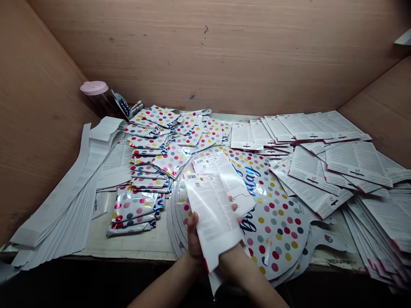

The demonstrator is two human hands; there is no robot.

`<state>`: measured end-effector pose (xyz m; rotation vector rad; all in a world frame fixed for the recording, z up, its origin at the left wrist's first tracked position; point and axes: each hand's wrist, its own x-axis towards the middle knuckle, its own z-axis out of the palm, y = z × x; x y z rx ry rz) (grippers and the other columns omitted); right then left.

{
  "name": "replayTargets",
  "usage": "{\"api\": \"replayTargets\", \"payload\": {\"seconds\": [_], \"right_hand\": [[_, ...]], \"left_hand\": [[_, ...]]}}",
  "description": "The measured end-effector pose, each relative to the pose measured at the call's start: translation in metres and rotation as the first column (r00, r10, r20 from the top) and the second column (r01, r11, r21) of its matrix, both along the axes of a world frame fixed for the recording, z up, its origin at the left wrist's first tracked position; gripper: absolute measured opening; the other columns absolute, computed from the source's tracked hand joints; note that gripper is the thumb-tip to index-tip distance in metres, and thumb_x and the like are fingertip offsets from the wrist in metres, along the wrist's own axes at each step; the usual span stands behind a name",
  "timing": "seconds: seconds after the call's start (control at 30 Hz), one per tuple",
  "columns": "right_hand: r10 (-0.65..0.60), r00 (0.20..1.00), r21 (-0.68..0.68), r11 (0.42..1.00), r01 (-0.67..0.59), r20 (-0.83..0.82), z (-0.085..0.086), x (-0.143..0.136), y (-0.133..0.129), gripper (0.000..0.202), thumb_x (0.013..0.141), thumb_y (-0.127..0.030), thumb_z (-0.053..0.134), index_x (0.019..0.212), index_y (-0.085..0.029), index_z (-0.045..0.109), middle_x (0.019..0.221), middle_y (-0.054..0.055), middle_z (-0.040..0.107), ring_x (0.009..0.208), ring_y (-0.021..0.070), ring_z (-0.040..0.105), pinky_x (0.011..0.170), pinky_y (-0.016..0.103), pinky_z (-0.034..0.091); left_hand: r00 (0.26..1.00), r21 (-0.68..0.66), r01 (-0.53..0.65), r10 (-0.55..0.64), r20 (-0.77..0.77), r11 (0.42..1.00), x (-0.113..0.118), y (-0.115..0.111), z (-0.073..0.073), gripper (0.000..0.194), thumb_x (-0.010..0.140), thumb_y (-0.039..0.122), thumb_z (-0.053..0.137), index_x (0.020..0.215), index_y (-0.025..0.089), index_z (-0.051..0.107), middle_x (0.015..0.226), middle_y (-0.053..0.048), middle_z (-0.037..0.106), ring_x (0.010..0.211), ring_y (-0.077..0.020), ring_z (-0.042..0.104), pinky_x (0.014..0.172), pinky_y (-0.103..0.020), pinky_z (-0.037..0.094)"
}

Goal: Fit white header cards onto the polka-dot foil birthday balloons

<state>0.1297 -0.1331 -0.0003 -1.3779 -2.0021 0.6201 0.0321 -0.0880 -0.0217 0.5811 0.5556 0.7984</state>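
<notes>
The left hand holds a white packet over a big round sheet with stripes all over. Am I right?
Not quite: the head view shows coloured dots, not stripes, on the big round sheet. The left hand does hold a white packet over it.

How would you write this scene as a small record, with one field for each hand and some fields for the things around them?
Left hand: gripping a white printed packet, thumb at its left edge
Right hand: at the packet's lower end, mostly hidden; inside or beneath it, cannot tell
Below the hands: overlapping round dotted sheets, blue lettering on top
Left side: stacked folded dotted pieces; farther left, layered white strips
Right side: overlapping printed packets
Back left: container with a pink lid
</notes>
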Motion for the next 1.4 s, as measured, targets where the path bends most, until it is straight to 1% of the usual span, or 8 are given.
{"api": "replayTargets", "payload": {"seconds": [0.17, 0.27, 0.37, 0.47, 0.53, 0.67, 1.2, 1.4], "right_hand": [[0.125, 0.992, 0.045, 0.991, -0.124, -0.015, 0.017, 0.03, -0.029, 0.047, 0.089, -0.009, 0.048, 0.134, -0.021, 0.053, 0.132, 0.012, 0.06, 0.125, 0.0265, 0.054, 0.099, 0.04, 0.053], [-0.093, 0.984, 0.061, 0.993, 0.103, -0.151, 0.009, 0.055, -0.029, 0.031, 0.092, -0.012, 0.049, 0.117, -0.024, 0.062, 0.106, 0.009, 0.066, 0.101, 0.0216, 0.065, 0.083, 0.033, 0.059], [-0.252, 0.96, 0.073, 0.962, 0.262, -0.122, -0.018, 0.066, -0.013, 0.02, 0.093, -0.017, 0.052, 0.106, -0.022, 0.066, 0.096, 0.009, 0.061, 0.087, 0.0217, 0.064, 0.075, 0.037, 0.059], [-0.298, 0.95, 0.084, 0.948, 0.306, -0.096, -0.043, 0.065, -0.005, 0.015, 0.093, -0.019, 0.052, 0.099, -0.021, 0.066, 0.095, 0.009, 0.058, 0.087, 0.0222, 0.061, 0.075, 0.04, 0.057], [-0.34, 0.936, 0.116, 0.93, 0.349, -0.092, -0.051, 0.062, -0.008, 0.013, 0.093, -0.019, 0.053, 0.096, -0.022, 0.065, 0.094, 0.008, 0.056, 0.088, 0.0226, 0.059, 0.076, 0.041, 0.055], [-0.371, 0.922, 0.132, 0.914, 0.383, -0.107, -0.053, 0.059, -0.018, 0.013, 0.092, -0.015, 0.055, 0.094, -0.023, 0.065, 0.093, 0.007, 0.055, 0.09, 0.0226, 0.056, 0.077, 0.042, 0.054], [-0.348, 0.934, 0.122, 0.933, 0.338, 0.079, -0.06, 0.053, -0.009, 0.015, 0.096, -0.015, 0.046, 0.086, -0.02, 0.055, 0.084, 0.006, 0.053, 0.081, 0.0225, 0.049, 0.074, 0.04, 0.046], [-0.305, 0.946, 0.126, 0.949, 0.29, 0.114, -0.065, 0.05, -0.026, 0.011, 0.096, -0.016, 0.047, 0.087, -0.019, 0.054, 0.086, 0.006, 0.054, 0.08, 0.0215, 0.05, 0.072, 0.038, 0.044]], "left_hand": [[0.94, 0.04, -0.24, 0.242, -0.241, 0.97, -0.01, 0.03, -0.003, 0.072, 0.08, 0.043, 0.064, 0.143, 0.017, 0.042, 0.128, -0.013, 0.064, 0.12, -0.0365, 0.058, 0.105, -0.054, 0.043], [0.799, 0.422, -0.19, 0.389, -0.458, 0.887, -0.017, 0.034, -0.011, 0.081, 0.084, 0.027, 0.063, 0.153, 0.023, 0.02, 0.151, -0.013, 0.041, 0.138, -0.0327, 0.039, 0.113, -0.055, 0.03], [0.528, 0.801, 0.183, 0.631, -0.569, 0.569, -0.024, 0.024, -0.017, 0.072, 0.089, 0.016, 0.055, 0.152, 0.031, 0.022, 0.162, -0.007, 0.018, 0.149, -0.0302, 0.011, 0.118, -0.058, 0.014], [0.535, 0.748, 0.621, 0.57, -0.624, 0.236, -0.037, 0.013, -0.018, 0.058, 0.093, 0.018, 0.051, 0.147, 0.032, 0.036, 0.154, -0.006, 0.039, 0.147, -0.0292, 0.02, 0.118, -0.059, 0.015], [0.533, 0.645, 0.754, 0.457, -0.712, 0.125, -0.046, 0.009, -0.019, 0.063, 0.091, 0.036, 0.058, 0.149, 0.027, 0.034, 0.151, -0.009, 0.043, 0.145, -0.0312, 0.025, 0.117, -0.059, 0.019], [0.47, 0.564, 0.819, 0.446, -0.762, 0.1, -0.054, 0.004, -0.024, 0.084, 0.082, 0.057, 0.062, 0.151, 0.022, 0.03, 0.157, -0.011, 0.03, 0.147, -0.0332, 0.019, 0.118, -0.058, 0.015], [0.435, 0.534, 0.842, 0.491, -0.755, 0.076, -0.053, 0.003, -0.031, 0.081, 0.086, 0.062, 0.054, 0.151, 0.021, 0.029, 0.159, -0.009, 0.027, 0.148, -0.0306, 0.017, 0.119, -0.053, 0.012], [0.428, 0.527, 0.846, 0.494, -0.757, 0.075, -0.052, 0.004, -0.029, 0.081, 0.085, 0.062, 0.055, 0.15, 0.021, 0.03, 0.158, -0.008, 0.028, 0.148, -0.0299, 0.018, 0.119, -0.053, 0.014]]}}
